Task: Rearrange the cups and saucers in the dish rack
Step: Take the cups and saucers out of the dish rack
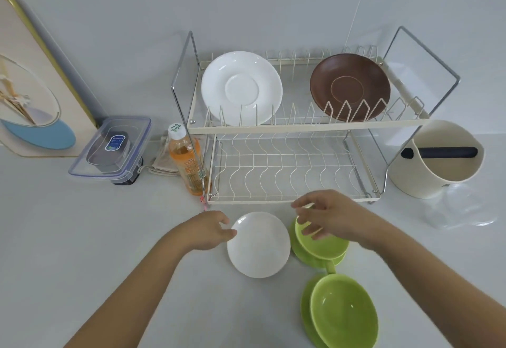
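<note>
A two-tier wire dish rack [306, 128] stands at the back of the counter. Its top tier holds a white saucer [241, 87] on the left and a brown saucer [350, 87] on the right; the bottom tier holds nothing. In front of the rack, a white saucer [258, 245] lies flat on the counter. My left hand [209, 230] touches its left rim with curled fingers. To the right, a green cup [324, 243] sits on a green saucer [301, 254]; my right hand [331, 215] hovers over its far rim, fingers spread. A second green cup [343, 312] sits on its green saucer [306, 309], nearer to me.
An orange drink bottle [186, 161] stands against the rack's left side, with a folded cloth [161, 164] and a clear lidded box [112, 150] further left. A framed picture [32, 95] leans on the wall. A cream tub [438, 158] stands right of the rack, clear plastic [460, 208] before it.
</note>
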